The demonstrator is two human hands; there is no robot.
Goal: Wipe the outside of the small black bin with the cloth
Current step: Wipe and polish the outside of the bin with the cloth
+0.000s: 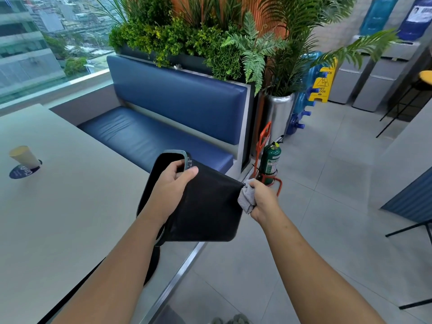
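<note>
While left hand (173, 185) grips tipped black bin (210, 211) by rim, right hand (265, 198) clamps cloth (246, 199) vs. its btm edge.

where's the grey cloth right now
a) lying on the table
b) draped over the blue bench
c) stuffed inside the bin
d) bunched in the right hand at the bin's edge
d: the right hand grips the bunched grey cloth at the edge of the small black bin, which the left hand holds by its rim.
</note>
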